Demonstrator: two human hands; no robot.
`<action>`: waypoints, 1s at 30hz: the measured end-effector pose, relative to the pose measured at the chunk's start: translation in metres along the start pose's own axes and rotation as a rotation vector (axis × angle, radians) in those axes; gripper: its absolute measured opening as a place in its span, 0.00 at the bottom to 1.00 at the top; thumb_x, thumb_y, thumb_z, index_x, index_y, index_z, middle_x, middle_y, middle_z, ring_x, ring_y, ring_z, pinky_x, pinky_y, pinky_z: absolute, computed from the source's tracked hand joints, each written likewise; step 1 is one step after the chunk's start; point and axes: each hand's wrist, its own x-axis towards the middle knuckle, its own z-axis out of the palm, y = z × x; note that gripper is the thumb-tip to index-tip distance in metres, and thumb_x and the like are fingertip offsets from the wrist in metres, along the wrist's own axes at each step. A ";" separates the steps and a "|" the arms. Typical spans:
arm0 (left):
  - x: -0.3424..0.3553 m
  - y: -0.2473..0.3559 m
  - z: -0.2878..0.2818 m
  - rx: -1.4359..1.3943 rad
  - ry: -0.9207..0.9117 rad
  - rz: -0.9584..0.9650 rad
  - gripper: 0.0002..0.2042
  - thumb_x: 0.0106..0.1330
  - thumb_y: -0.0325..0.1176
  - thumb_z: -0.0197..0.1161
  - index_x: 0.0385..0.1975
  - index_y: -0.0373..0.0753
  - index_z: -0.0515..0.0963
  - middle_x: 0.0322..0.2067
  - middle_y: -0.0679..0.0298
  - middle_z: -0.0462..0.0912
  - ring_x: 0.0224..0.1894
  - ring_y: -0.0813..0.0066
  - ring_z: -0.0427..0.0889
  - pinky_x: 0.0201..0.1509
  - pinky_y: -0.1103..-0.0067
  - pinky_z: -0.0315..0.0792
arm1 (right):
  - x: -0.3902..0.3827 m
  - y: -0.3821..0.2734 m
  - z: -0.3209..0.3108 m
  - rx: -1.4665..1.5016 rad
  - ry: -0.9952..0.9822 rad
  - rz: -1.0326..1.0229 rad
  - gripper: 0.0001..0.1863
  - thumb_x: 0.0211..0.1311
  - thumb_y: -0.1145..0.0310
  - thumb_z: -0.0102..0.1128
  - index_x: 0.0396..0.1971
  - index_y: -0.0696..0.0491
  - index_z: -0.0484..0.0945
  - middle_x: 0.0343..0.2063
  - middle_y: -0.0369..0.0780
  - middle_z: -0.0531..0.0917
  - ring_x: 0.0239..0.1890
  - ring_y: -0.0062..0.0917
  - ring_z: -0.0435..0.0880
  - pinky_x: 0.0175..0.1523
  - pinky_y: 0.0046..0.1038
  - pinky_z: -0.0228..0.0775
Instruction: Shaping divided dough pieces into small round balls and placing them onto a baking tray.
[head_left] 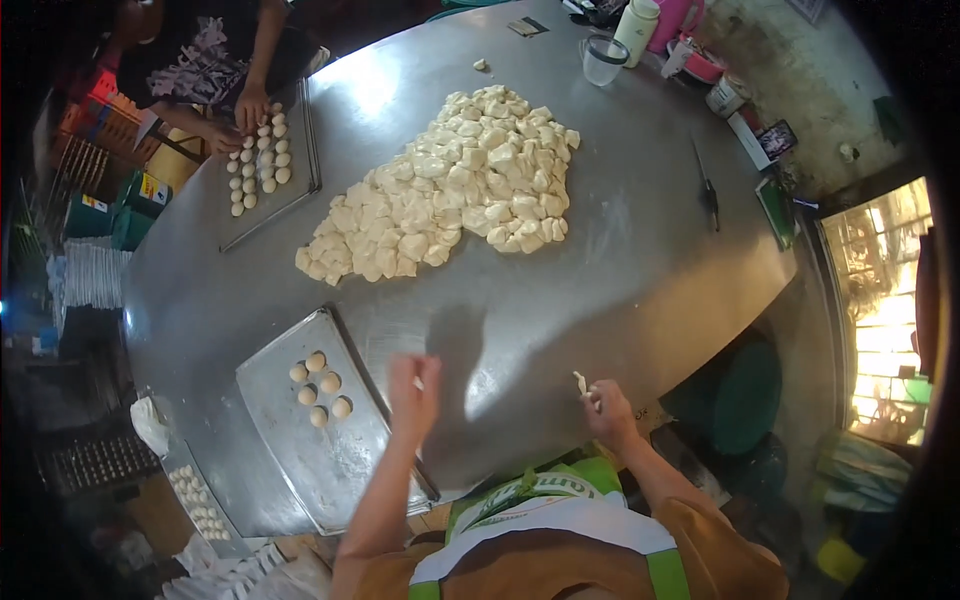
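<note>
My left hand (411,400) is raised over the steel table beside the near tray, its fingers curled together and a little blurred. A small pale bit of dough shows at its fingers. Further right, near the table's front edge, my right hand (609,412) is closed around a thin strip of dough (582,384) whose end sticks out past the fingers. Several round dough balls (330,382) sit grouped on the near metal tray (350,470). A large heap of cut dough pieces (450,190) lies across the middle of the table.
At the far left, a co-worker's hands (252,108) touch rows of dough balls on another tray (290,205). A knife-like tool (709,200) lies at the right. A clear pitcher (603,62), a pale bottle (636,32) and a phone (776,139) stand along the far right edge.
</note>
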 end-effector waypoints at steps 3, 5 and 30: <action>-0.047 -0.030 0.026 0.298 -0.132 0.114 0.08 0.66 0.33 0.65 0.39 0.37 0.76 0.40 0.55 0.79 0.43 0.53 0.77 0.50 0.60 0.69 | 0.040 0.012 0.023 -0.532 0.208 -0.308 0.15 0.62 0.68 0.66 0.47 0.54 0.75 0.40 0.46 0.78 0.45 0.39 0.77 0.54 0.37 0.69; -0.041 -0.030 0.041 0.420 -0.045 0.197 0.08 0.65 0.32 0.63 0.41 0.40 0.77 0.44 0.54 0.79 0.47 0.50 0.77 0.52 0.56 0.68 | 0.086 -0.008 0.027 -0.732 0.297 -0.401 0.15 0.62 0.62 0.65 0.44 0.52 0.76 0.41 0.46 0.78 0.49 0.42 0.75 0.58 0.42 0.64; -0.037 -0.032 0.047 0.428 -0.314 0.049 0.12 0.64 0.31 0.59 0.46 0.39 0.76 0.43 0.54 0.78 0.45 0.51 0.75 0.50 0.59 0.67 | 0.166 -0.044 0.056 -0.362 -0.249 -0.793 0.11 0.66 0.67 0.57 0.46 0.50 0.79 0.36 0.44 0.83 0.41 0.41 0.81 0.48 0.46 0.69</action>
